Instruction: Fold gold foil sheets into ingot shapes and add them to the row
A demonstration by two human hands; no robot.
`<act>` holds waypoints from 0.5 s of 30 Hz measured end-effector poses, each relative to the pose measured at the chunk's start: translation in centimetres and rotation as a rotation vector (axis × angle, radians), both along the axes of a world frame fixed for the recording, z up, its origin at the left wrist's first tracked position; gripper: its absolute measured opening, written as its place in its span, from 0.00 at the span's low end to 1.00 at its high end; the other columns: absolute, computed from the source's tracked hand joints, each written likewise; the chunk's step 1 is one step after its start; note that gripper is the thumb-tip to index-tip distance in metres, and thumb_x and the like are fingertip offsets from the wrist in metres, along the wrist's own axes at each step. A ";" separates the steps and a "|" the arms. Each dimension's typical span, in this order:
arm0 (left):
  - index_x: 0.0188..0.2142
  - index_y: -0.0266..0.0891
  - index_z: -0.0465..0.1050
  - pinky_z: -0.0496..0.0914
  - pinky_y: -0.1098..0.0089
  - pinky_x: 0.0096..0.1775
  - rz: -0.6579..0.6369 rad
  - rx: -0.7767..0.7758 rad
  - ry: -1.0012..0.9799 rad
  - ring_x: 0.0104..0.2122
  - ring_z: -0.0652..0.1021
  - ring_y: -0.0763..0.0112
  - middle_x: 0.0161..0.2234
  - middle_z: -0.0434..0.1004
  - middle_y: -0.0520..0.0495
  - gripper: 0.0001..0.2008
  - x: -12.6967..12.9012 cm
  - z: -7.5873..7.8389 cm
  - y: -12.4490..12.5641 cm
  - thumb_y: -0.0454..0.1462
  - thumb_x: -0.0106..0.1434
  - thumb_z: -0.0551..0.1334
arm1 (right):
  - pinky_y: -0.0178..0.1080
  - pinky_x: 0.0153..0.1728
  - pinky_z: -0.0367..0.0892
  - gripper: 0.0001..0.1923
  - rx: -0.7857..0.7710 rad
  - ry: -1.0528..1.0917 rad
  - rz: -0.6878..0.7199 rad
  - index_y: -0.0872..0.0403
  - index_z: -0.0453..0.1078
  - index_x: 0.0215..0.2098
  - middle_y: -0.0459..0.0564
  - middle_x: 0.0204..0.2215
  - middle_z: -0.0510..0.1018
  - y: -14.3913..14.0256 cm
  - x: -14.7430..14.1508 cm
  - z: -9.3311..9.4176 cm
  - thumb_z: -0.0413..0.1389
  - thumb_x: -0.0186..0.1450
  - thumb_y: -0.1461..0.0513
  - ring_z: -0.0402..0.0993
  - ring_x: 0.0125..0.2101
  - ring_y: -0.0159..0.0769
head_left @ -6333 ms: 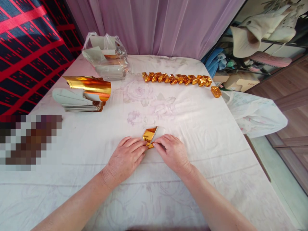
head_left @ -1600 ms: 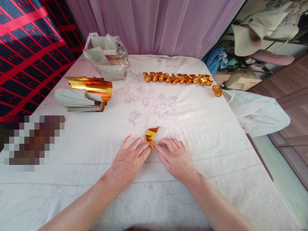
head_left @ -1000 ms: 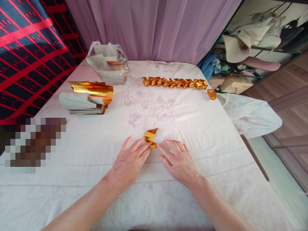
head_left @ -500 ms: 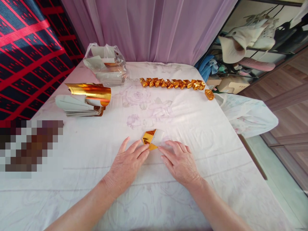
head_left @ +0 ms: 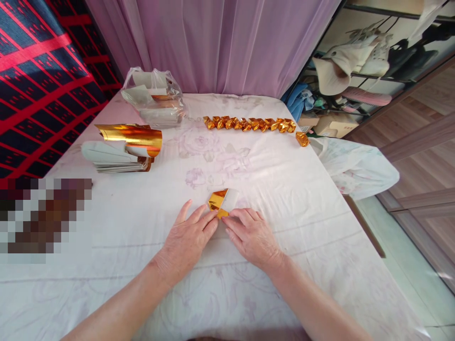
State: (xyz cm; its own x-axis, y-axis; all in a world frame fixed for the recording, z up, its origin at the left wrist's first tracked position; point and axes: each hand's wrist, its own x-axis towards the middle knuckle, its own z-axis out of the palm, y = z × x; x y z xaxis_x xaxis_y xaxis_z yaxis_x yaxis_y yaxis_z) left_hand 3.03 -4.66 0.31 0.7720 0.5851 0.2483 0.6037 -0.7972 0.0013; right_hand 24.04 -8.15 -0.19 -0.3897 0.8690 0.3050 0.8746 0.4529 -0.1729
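Observation:
A partly folded sheet of gold foil paper (head_left: 217, 200) lies flat on the table, its white backing showing on the right side and a small gold flap at its near end. My left hand (head_left: 190, 234) is open, palm down, with its fingers spread and a fingertip pressing the paper's near left edge. From the other side my right hand (head_left: 252, 237) touches the near flap with the index fingertip; its thumb is apart, below the paper, and its other fingers are slightly bent. Neither hand lifts the paper off the cloth.
Folded gold pieces (head_left: 249, 124) stand in a row at the back, with one single piece (head_left: 302, 139) at the right edge. Gold and white sheets (head_left: 130, 139) lie at left, before a clear plastic bag (head_left: 152, 99) of paper. A shelf (head_left: 369, 76) stands at right.
My right hand has moved left, closer to my left hand, and its fingers bend more. The pointed tip of the near flap now looks shorter. The view has shifted slightly.

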 end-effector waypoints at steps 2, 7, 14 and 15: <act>0.53 0.39 0.71 0.51 0.47 0.63 -0.005 -0.015 -0.002 0.56 0.71 0.56 0.56 0.76 0.49 0.20 -0.2 0.0 0.2 0.27 0.65 0.52 | 0.42 0.39 0.63 0.12 0.000 0.025 -0.023 0.51 0.76 0.47 0.51 0.42 0.77 -0.1 0.1 -0.2 0.53 0.69 0.61 0.69 0.40 0.39; 0.52 0.41 0.71 0.50 0.46 0.63 -0.002 -0.046 0.010 0.57 0.71 0.57 0.57 0.75 0.50 0.20 -0.3 0.0 0.4 0.27 0.66 0.50 | 0.42 0.40 0.63 0.11 0.013 0.064 -0.073 0.52 0.76 0.46 0.51 0.40 0.77 -0.2 0.5 -0.3 0.53 0.69 0.62 0.69 0.39 0.39; 0.49 0.40 0.72 0.51 0.47 0.63 -0.011 -0.028 -0.001 0.57 0.71 0.57 0.57 0.75 0.49 0.18 -0.2 -0.1 0.4 0.26 0.66 0.51 | 0.42 0.40 0.64 0.12 0.011 0.061 -0.072 0.52 0.76 0.47 0.52 0.41 0.77 -0.3 0.6 -0.4 0.53 0.69 0.62 0.70 0.40 0.40; 0.49 0.41 0.72 0.51 0.47 0.63 -0.011 -0.027 -0.001 0.57 0.71 0.57 0.56 0.75 0.49 0.18 -0.2 -0.1 0.5 0.26 0.66 0.51 | 0.42 0.40 0.64 0.12 0.012 0.060 -0.072 0.52 0.76 0.46 0.52 0.40 0.78 -0.2 0.6 -0.4 0.53 0.69 0.62 0.70 0.39 0.40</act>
State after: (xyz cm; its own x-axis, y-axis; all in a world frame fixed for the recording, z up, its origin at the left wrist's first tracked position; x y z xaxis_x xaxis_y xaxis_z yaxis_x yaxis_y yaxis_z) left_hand 2.86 -4.20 0.24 0.7783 0.5828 0.2337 0.5946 -0.8037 0.0237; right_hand 24.62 -8.38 -0.58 -0.3072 0.8903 0.3361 0.8933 0.3916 -0.2208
